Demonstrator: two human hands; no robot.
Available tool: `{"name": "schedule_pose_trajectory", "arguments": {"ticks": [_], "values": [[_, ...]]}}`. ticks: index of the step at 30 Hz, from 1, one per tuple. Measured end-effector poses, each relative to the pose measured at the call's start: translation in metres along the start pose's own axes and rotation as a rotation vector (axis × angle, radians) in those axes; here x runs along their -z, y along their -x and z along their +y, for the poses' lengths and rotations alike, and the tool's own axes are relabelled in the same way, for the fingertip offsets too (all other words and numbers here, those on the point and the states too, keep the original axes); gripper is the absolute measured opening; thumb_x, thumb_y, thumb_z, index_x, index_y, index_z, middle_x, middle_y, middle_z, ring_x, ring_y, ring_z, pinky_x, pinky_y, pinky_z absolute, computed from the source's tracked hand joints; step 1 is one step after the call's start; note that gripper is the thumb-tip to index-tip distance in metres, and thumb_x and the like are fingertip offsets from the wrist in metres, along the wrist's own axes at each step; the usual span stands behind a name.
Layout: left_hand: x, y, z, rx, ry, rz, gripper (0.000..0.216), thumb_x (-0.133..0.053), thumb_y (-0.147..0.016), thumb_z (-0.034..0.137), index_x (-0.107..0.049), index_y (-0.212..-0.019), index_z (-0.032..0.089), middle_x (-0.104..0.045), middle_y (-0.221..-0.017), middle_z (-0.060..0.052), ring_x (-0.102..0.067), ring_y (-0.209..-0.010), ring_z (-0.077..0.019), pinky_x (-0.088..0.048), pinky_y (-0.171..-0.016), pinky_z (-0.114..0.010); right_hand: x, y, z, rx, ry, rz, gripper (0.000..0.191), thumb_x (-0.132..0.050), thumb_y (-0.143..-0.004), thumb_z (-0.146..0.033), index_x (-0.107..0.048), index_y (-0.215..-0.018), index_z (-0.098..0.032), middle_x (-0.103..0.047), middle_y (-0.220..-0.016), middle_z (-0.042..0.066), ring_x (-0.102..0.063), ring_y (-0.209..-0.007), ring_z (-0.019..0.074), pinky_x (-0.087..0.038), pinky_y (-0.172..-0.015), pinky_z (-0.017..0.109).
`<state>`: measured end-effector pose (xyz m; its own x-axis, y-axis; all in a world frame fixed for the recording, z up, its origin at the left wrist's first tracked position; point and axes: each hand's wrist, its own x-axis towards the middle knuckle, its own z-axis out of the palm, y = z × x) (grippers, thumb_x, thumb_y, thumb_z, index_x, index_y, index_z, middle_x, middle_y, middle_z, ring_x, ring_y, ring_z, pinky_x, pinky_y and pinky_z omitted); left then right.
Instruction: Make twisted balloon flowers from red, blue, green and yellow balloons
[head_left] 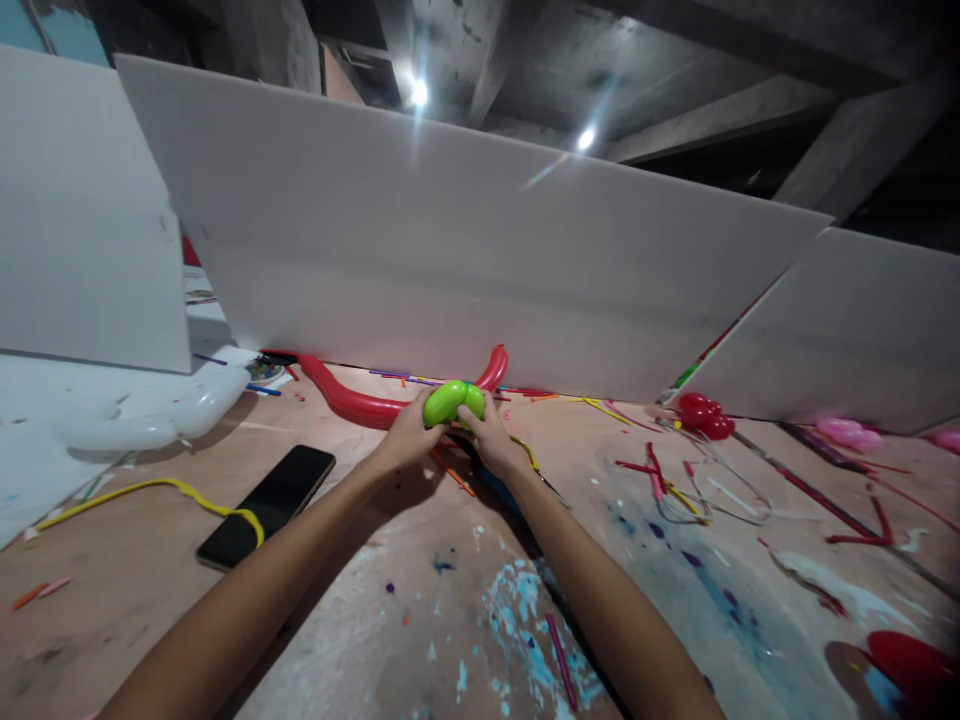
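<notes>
Found green balloon [444, 403] pinched between left hand [411, 434] and right hand [490, 440], above the counter [352, 610], toward its far edge. Recorded grip as narrow on both sides, holding the balloon's rounded lobes. Noted long red balloon [360, 406] running behind the left hand from the left, with a red end [493, 368] rising beyond the right hand; could not tell whether joined to the green one. Logged white panel [487, 260] standing toward the far edge. Observed black phone [274, 495] toward the left edge, with yellow strip [169, 483] lying across it. Located red balloon cluster [701, 413] toward the far right corner.
</notes>
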<state>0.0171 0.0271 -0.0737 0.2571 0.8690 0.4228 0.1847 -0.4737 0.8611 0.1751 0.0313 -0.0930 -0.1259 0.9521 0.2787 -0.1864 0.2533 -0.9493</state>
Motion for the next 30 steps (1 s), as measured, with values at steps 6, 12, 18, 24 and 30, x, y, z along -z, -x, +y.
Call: {"name": "schedule_pose_trajectory", "arguments": {"ticks": [6,12,18,24,30], "values": [[0.017,-0.002,0.006,0.238,0.455,-0.349,0.056,-0.061,-0.080,0.042,-0.051,-0.127,0.013,-0.061,-0.123,-0.016,-0.063,-0.102,-0.0255,-0.052,-0.088,-0.039,0.001,0.002,-0.009,0.054,0.194,-0.019,0.039,-0.065,-0.081,-0.042,-0.051,-0.112,-0.024,-0.060,-0.103,0.001,-0.059,-0.094,0.0170,-0.049,-0.083,0.031],[0.018,0.001,0.005,0.313,0.523,-0.308,0.059,-0.068,-0.076,0.044,-0.053,-0.127,0.017,-0.064,-0.117,-0.013,-0.065,-0.093,-0.0231,-0.054,-0.079,-0.035,-0.004,0.005,-0.021,0.116,0.308,-0.044,0.034,-0.062,-0.082,-0.040,-0.054,-0.111,-0.023,-0.059,-0.103,0.000,-0.056,-0.098,0.0173,-0.046,-0.087,0.030],[0.012,0.000,-0.001,0.278,0.361,-0.303,0.058,-0.064,-0.078,0.051,-0.058,-0.119,0.011,-0.067,-0.106,-0.013,-0.065,-0.091,-0.0241,-0.053,-0.080,-0.037,-0.002,0.003,-0.014,0.155,0.326,-0.014,0.030,-0.061,-0.082,-0.039,-0.058,-0.106,-0.021,-0.061,-0.098,0.000,-0.057,-0.091,0.0168,-0.047,-0.085,0.030],[0.015,-0.007,-0.013,0.111,0.111,-0.018,0.080,-0.071,-0.073,0.039,-0.036,-0.142,0.019,-0.042,-0.145,-0.017,-0.054,-0.120,-0.0272,-0.048,-0.094,-0.038,0.020,-0.009,-0.028,0.092,0.254,0.102,0.031,-0.070,-0.075,-0.037,-0.059,-0.099,-0.022,-0.063,-0.082,-0.002,-0.059,-0.068,0.0140,-0.049,-0.059,0.025],[0.033,-0.015,-0.021,0.156,-0.055,0.188,0.075,-0.059,-0.081,0.041,-0.028,-0.146,0.018,-0.037,-0.148,-0.018,-0.052,-0.123,-0.0276,-0.048,-0.094,-0.037,0.113,-0.020,-0.059,0.062,-0.264,0.586,0.037,-0.046,-0.084,-0.059,-0.046,-0.078,-0.023,-0.057,-0.069,-0.002,-0.052,-0.050,0.0097,-0.048,-0.048,0.024]]}}
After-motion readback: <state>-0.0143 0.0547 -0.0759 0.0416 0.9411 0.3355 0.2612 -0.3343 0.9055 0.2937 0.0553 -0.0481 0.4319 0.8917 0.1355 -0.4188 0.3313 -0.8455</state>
